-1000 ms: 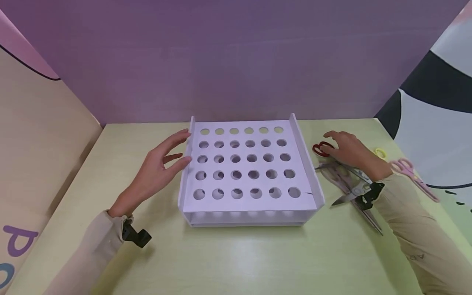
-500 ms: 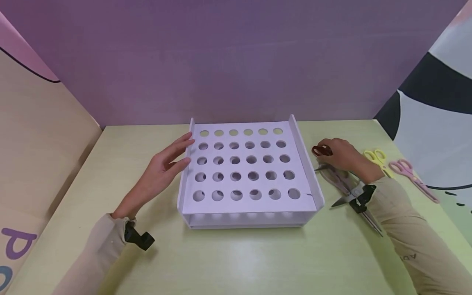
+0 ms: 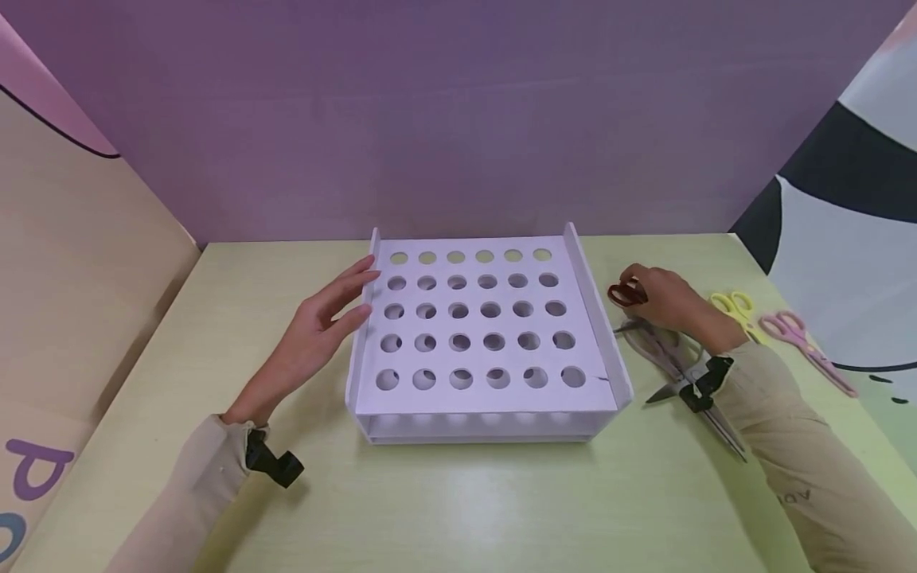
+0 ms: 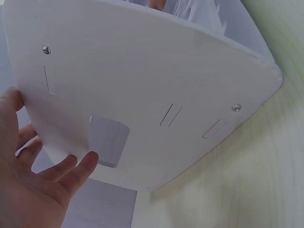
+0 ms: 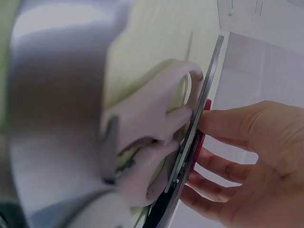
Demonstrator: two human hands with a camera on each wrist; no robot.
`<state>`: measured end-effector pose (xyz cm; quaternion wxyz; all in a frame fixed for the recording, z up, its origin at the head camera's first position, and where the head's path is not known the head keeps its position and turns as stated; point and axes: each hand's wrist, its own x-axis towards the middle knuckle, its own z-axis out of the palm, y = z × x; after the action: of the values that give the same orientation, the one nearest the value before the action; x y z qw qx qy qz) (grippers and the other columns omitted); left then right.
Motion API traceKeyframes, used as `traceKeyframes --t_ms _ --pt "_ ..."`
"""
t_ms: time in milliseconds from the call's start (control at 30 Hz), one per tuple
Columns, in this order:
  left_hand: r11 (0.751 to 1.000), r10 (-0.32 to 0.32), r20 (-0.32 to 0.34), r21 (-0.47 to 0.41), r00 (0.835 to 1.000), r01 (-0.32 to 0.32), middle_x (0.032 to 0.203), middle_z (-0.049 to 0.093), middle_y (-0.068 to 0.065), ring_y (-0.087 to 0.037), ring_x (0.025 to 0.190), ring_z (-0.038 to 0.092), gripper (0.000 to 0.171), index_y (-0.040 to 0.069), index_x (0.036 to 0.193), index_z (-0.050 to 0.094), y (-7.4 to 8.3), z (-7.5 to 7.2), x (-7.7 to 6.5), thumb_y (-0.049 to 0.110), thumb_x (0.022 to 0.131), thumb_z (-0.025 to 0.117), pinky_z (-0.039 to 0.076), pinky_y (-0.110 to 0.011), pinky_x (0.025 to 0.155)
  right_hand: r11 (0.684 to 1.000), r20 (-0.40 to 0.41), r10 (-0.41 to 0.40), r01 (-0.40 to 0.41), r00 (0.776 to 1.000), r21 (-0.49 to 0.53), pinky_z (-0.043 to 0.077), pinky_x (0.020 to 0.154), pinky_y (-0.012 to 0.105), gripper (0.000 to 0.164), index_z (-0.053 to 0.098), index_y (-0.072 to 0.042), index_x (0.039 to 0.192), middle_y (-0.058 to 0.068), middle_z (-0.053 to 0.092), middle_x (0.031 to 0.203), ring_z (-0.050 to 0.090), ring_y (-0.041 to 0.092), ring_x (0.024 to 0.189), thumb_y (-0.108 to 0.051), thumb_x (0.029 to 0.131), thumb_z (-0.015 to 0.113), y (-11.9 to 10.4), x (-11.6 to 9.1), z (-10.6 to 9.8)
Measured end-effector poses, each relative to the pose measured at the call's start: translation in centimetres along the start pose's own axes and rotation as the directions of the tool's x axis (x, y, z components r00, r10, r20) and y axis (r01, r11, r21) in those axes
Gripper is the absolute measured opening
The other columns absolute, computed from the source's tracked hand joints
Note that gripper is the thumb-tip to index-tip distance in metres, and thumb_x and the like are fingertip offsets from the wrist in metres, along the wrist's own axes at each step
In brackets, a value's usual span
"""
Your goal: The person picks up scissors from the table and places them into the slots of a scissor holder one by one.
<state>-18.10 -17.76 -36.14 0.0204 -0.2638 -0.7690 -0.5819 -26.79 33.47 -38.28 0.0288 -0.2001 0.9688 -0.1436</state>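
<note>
A white rack (image 3: 476, 398) with rows of round holes stands mid-table, its side panels rising above the top board. My left hand (image 3: 315, 330) touches its left side panel (image 4: 137, 80), some fingertips at the top edge and others against the outer face. To the right of the rack, my right hand (image 3: 666, 298) pinches the red handle (image 5: 198, 142) of a pair of scissors between thumb and fingers. Its metal blade (image 5: 209, 78) shows in the right wrist view, beside scissors with pale pink handles (image 5: 147, 114). Part of the red handle is hidden by the fingers.
Yellow scissors (image 3: 732, 304) and pink scissors (image 3: 794, 329) lie right of my right hand. More crossed scissors (image 3: 666, 391) lie under its wrist. A blurred metal piece (image 5: 61, 109) fills the left of the right wrist view. A purple wall (image 3: 458, 119) stands behind the table.
My right hand has gone from spread fingers to a pinch on the red-handled scissors, uncovering the yellow pair. My left fingertips have come slightly further over the rack's side panel.
</note>
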Motion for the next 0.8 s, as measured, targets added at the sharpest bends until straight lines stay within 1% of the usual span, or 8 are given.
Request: traceKeyframes --t_ms 67,133,200,300,433,600,667,800 --pt "1.000 0.001 0.001 -0.002 1.000 -0.001 0.161 0.031 0.006 -0.018 0.144 0.036 0.046 0.010 0.146 0.050 0.0 0.1 0.0 0.009 0.101 0.057 0.045 -0.023 0.104 1.000 0.001 0.001 -0.001 1.000 -0.007 0.048 0.083 0.060 0.058 0.047 0.016 0.130 0.035 0.062 0.106 0.061 0.046 0.097 -0.003 0.082 0.076 -0.1 -0.1 0.0" --pt "1.000 0.001 0.001 -0.001 1.000 -0.001 0.161 0.031 0.006 -0.019 0.144 0.037 0.046 0.010 0.146 0.050 -0.1 0.1 0.0 0.009 0.101 0.058 0.045 -0.023 0.103 1.000 0.004 -0.002 0.002 1.000 -0.019 0.048 0.084 0.060 0.063 0.045 0.018 0.132 0.035 0.062 0.106 0.061 0.046 0.097 -0.003 0.082 0.076 -0.2 -0.2 -0.2" --pt "1.000 -0.006 -0.003 0.000 1.000 0.006 0.161 0.032 0.007 -0.020 0.143 0.038 0.046 0.011 0.146 0.050 -0.1 0.1 0.0 0.009 0.101 0.058 0.046 -0.023 0.102 1.000 0.013 0.003 -0.003 1.000 -0.025 0.048 0.083 0.060 0.064 0.046 0.019 0.133 0.034 0.064 0.103 0.061 0.045 0.095 -0.004 0.081 0.076 -0.3 -0.1 -0.5" --pt "1.000 -0.020 -0.003 0.002 1.000 0.020 0.160 0.032 0.010 -0.022 0.142 0.040 0.046 0.012 0.146 0.051 0.1 0.0 0.0 0.010 0.100 0.058 0.048 -0.024 0.100 1.000 0.000 0.016 -0.016 1.000 -0.026 0.049 0.079 0.057 0.063 0.048 0.019 0.132 0.030 0.065 0.096 0.061 0.042 0.090 -0.005 0.080 0.075 -0.4 0.0 -1.3" --pt "1.000 -0.026 -0.001 -0.002 1.000 0.026 0.160 0.032 0.010 -0.024 0.140 0.042 0.047 0.012 0.146 0.051 0.3 -0.2 -0.1 0.010 0.100 0.059 0.049 -0.024 0.098 0.999 -0.066 0.044 -0.044 0.997 -0.011 0.050 0.076 0.057 0.065 0.047 0.016 0.134 0.029 0.065 0.096 0.060 0.040 0.090 -0.005 0.079 0.074 -0.4 -0.1 -2.6" --pt "1.000 -0.015 -0.018 -0.020 1.000 0.015 0.160 0.034 0.007 -0.024 0.139 0.044 0.046 0.010 0.144 0.052 0.1 -0.2 -0.1 0.008 0.099 0.060 0.049 -0.024 0.098 0.997 -0.139 0.074 -0.072 0.987 0.024 0.049 0.077 0.055 0.065 0.048 0.014 0.134 0.027 0.063 0.097 0.058 0.039 0.091 -0.007 0.080 0.076 -1.2 -0.6 -3.4" --pt "0.999 -0.012 -0.024 -0.030 1.000 0.012 0.160 0.034 0.006 -0.024 0.139 0.044 0.046 0.009 0.145 0.052 0.1 -0.1 -0.1 0.008 0.099 0.060 0.049 -0.023 0.098 0.995 -0.172 0.093 -0.086 0.981 0.045 0.048 0.077 0.054 0.065 0.048 0.013 0.133 0.028 0.060 0.100 0.055 0.040 0.095 -0.009 0.080 0.077 -1.5 -1.0 -3.7" --pt "0.999 -0.007 -0.029 -0.052 1.000 0.005 0.160 0.034 0.003 -0.022 0.140 0.043 0.048 0.007 0.146 0.051 0.2 -0.1 0.0 0.007 0.099 0.060 0.049 -0.024 0.098 0.990 -0.253 0.129 -0.108 0.959 0.094 0.050 0.076 0.059 0.063 0.050 0.010 0.131 0.033 0.047 0.117 0.049 0.046 0.103 -0.010 0.079 0.079 -2.2 -1.8 -4.4"
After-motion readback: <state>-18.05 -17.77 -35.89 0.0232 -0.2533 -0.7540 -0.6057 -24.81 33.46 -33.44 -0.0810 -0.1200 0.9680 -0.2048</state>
